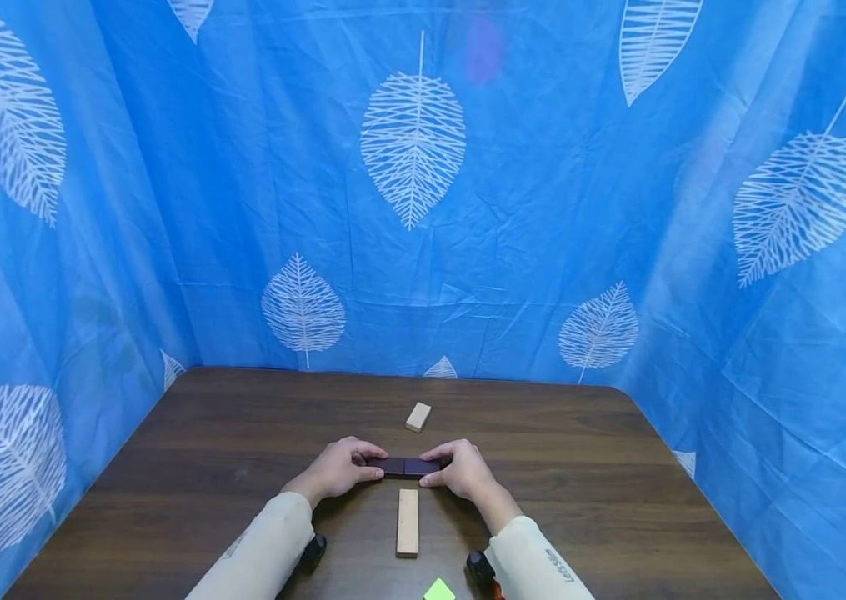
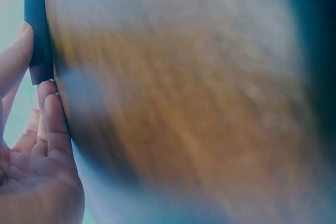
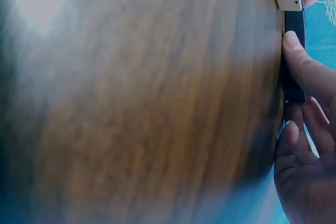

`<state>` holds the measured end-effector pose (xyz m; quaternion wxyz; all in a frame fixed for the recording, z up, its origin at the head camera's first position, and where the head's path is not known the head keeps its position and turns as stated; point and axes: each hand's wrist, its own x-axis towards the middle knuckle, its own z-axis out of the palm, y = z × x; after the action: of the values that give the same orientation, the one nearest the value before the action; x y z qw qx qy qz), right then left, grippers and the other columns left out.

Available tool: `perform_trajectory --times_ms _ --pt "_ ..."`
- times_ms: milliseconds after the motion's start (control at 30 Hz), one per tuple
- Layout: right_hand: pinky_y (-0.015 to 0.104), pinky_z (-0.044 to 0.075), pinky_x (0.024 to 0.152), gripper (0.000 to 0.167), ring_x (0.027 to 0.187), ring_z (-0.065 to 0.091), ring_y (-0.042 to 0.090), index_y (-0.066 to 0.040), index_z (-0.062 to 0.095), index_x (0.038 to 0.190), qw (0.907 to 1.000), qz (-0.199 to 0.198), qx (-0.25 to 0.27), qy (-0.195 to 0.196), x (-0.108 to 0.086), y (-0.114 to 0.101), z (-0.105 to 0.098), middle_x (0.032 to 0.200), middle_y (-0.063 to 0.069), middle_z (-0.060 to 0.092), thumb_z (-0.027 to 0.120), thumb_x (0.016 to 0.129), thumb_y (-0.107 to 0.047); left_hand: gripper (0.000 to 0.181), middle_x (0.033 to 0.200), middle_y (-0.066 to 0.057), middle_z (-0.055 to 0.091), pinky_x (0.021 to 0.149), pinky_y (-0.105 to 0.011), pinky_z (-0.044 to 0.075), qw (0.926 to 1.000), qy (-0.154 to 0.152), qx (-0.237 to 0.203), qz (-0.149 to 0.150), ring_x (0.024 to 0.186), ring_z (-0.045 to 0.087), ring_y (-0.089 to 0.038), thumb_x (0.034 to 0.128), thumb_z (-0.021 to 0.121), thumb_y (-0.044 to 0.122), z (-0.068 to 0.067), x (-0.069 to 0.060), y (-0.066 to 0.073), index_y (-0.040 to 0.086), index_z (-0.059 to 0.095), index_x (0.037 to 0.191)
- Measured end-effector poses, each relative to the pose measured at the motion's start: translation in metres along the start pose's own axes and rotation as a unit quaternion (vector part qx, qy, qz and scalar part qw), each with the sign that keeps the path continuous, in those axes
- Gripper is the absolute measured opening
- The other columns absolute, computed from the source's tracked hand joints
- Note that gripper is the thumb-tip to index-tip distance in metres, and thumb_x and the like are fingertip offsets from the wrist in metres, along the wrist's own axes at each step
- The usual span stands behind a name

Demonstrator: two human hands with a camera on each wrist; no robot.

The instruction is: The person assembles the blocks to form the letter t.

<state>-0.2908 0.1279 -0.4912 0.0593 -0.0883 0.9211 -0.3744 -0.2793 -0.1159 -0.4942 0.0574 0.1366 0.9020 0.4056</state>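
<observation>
Two dark brown blocks lie end to end on the table, a thin seam between them. My left hand (image 1: 336, 471) pinches the left dark block (image 1: 392, 467) between thumb and fingers at its outer end. At the opposite end, my right hand (image 1: 465, 472) grips the right dark block (image 1: 417, 467) the same way. In the right wrist view, the thumb presses the near side of a dark block (image 3: 294, 80). A long pale wooden block (image 1: 407, 523) lies lengthwise just in front of the dark pair. Beyond the pair sits a shorter pale block (image 1: 418, 416), slightly turned.
A bright green piece (image 1: 439, 591) shows at the bottom edge of the head view, partly cut off. The brown wooden table (image 1: 257, 417) is bordered by a blue curtain (image 1: 513, 208) with white leaf prints at the back and sides.
</observation>
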Motion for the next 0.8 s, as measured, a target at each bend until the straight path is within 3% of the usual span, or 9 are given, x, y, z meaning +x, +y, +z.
perform_trajectory --times_ms 367,600,800 --pt "0.051 0.046 0.095 0.032 0.1 0.061 0.026 -0.014 0.082 0.102 1.0 0.002 0.002 0.002 -0.001 0.002 0.001 0.107 0.008 0.072 0.092 0.072 -0.015 0.027 0.103 -0.001 0.062 0.083 -0.045 0.05 0.9998 0.004 0.001 0.021 0.091 0.056 -0.019 0.0882 0.08 0.022 0.001 -0.001 -0.002 0.016 0.075 0.114" --pt "0.05 0.046 0.093 0.031 0.095 0.06 0.024 -0.014 0.082 0.101 0.9999 -0.004 0.009 0.002 -0.001 0.004 0.002 0.104 0.007 0.072 0.092 0.072 -0.014 0.041 0.11 -0.004 0.062 0.086 -0.047 0.05 0.9997 -0.008 -0.01 0.023 0.096 0.057 -0.021 0.0872 0.081 0.027 -0.002 -0.004 -0.001 0.012 0.07 0.124" --pt "0.051 0.047 0.093 0.032 0.096 0.06 0.024 -0.014 0.082 0.102 1.0 -0.002 0.004 0.001 0.0 0.003 0.002 0.106 0.008 0.072 0.092 0.072 -0.014 0.053 0.116 -0.007 0.061 0.08 -0.043 0.053 0.9994 -0.006 -0.005 0.034 0.095 0.058 -0.022 0.0842 0.084 0.032 -0.009 -0.006 0.004 0.012 0.065 0.13"
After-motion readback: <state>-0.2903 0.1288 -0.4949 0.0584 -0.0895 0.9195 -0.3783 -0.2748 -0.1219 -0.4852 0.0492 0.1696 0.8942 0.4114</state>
